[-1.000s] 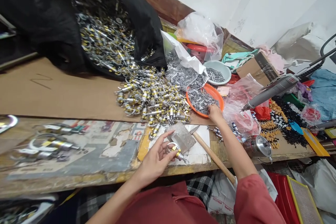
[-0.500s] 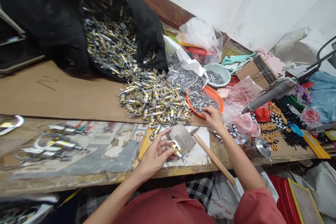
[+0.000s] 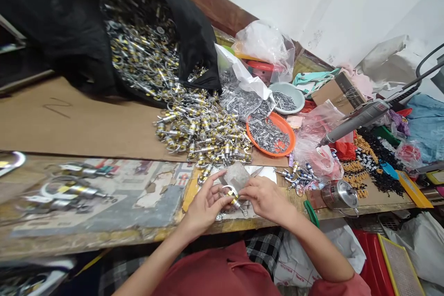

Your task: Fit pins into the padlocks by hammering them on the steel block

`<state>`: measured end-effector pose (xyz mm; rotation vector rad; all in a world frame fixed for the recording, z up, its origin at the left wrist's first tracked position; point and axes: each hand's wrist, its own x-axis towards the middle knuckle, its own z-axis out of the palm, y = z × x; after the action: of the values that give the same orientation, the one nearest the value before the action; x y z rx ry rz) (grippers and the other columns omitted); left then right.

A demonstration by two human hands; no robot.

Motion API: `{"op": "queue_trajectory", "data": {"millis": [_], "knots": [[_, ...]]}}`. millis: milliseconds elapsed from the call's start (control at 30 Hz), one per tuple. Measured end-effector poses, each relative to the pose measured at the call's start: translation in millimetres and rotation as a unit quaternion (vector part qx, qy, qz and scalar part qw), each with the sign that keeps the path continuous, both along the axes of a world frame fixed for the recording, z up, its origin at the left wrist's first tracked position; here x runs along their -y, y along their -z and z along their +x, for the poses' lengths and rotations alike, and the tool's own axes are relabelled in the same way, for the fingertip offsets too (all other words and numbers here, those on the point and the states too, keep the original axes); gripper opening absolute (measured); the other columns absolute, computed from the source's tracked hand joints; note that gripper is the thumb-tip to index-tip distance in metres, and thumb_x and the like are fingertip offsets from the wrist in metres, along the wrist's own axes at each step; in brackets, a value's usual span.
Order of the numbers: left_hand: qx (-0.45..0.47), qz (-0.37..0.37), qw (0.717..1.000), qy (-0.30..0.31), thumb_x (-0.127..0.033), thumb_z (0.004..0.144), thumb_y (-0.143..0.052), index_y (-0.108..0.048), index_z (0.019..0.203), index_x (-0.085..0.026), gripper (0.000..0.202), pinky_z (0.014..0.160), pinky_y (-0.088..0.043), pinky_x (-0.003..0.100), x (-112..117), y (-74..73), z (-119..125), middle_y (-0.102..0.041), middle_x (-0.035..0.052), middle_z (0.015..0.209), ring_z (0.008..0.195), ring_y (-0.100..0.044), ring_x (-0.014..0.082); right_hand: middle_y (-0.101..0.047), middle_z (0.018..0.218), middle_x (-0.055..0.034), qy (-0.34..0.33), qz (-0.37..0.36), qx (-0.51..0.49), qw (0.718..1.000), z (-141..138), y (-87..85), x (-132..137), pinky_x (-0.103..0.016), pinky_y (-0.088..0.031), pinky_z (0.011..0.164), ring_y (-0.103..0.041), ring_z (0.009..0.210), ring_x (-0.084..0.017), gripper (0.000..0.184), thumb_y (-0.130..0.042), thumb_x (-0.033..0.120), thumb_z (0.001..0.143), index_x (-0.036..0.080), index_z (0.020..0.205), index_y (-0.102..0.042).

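Note:
My left hand [image 3: 204,206] pinches a small metal clasp [image 3: 233,196] with a ring and a yellow band, held over a grey metal block [image 3: 237,175] at the bench's front edge. My right hand [image 3: 265,199] has its fingers closed beside the clasp's right end; what they pinch is too small to make out. Just behind the block lies a heap of similar silver and yellow clasps [image 3: 201,129], spilling from a black bag [image 3: 69,32]. An orange bowl [image 3: 290,135] of small silver parts sits to the right of the heap.
A brown cardboard sheet [image 3: 69,125] covers the left of the bench. A white bowl [image 3: 296,92], plastic bags [image 3: 265,46], a grey rotary tool [image 3: 357,120], a steel pot lid [image 3: 342,194] and black and gold beads [image 3: 378,162] crowd the right side.
My right hand has drawn back from the orange bowl to the clasp held in my left hand. It now covers the wooden hammer handle. My left hand has stayed put.

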<state>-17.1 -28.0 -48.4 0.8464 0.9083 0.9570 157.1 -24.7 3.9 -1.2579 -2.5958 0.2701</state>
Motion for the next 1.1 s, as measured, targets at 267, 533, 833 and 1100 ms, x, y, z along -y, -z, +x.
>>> {"op": "queue_trajectory", "data": {"millis": [267,533,833,1100], "knots": [[-0.003,-0.002,1.0,-0.004,-0.03,0.065,-0.068,-0.036,0.122,-0.021,0.066,0.06,-0.053,0.029,0.4,-1.7,-0.2,-0.055,-0.0052,0.072,0.061,-0.061,0.0139,-0.063,0.079,-0.0013,0.041,-0.077,-0.085,0.993,-11.4,23.2,-5.1,-0.023,-0.044,0.067,-0.058,0.073,-0.014,0.023,-0.056,0.013,0.083,0.024,0.1,-0.067],[0.002,-0.008,1.0,0.003,-0.03,0.066,-0.068,-0.035,0.123,-0.02,0.067,0.062,-0.054,0.031,0.8,1.4,0.0,-0.055,-0.004,0.075,0.062,-0.06,0.0146,-0.064,0.077,-0.0009,0.115,-0.098,-0.145,0.978,-22.2,17.4,-5.4,-0.023,-0.043,0.065,-0.058,0.07,-0.014,0.016,-0.06,0.011,0.078,0.02,0.09,-0.066],[-0.007,-0.01,1.0,-0.006,-0.031,0.066,-0.069,-0.037,0.124,-0.019,0.067,0.061,-0.054,0.031,1.0,-0.4,0.3,-0.058,-0.0026,0.075,0.064,-0.061,0.0159,-0.06,0.073,-0.0006,0.182,-0.083,-0.303,0.932,-4.8,25.5,2.7,-0.023,-0.044,0.061,-0.055,0.067,-0.013,0.011,-0.053,0.026,0.084,0.019,0.081,-0.062],[-0.01,-0.011,1.0,-0.004,-0.029,0.066,-0.068,-0.037,0.123,-0.018,0.066,0.06,-0.053,0.03,1.0,2.7,-0.2,-0.059,-0.0015,0.076,0.064,-0.061,0.0156,-0.061,0.079,-0.0049,0.184,0.072,-0.277,0.94,18.9,37.5,30.6,-0.03,-0.047,0.069,-0.056,0.076,-0.017,0.013,-0.048,0.017,0.088,0.02,0.086,-0.06]]}}
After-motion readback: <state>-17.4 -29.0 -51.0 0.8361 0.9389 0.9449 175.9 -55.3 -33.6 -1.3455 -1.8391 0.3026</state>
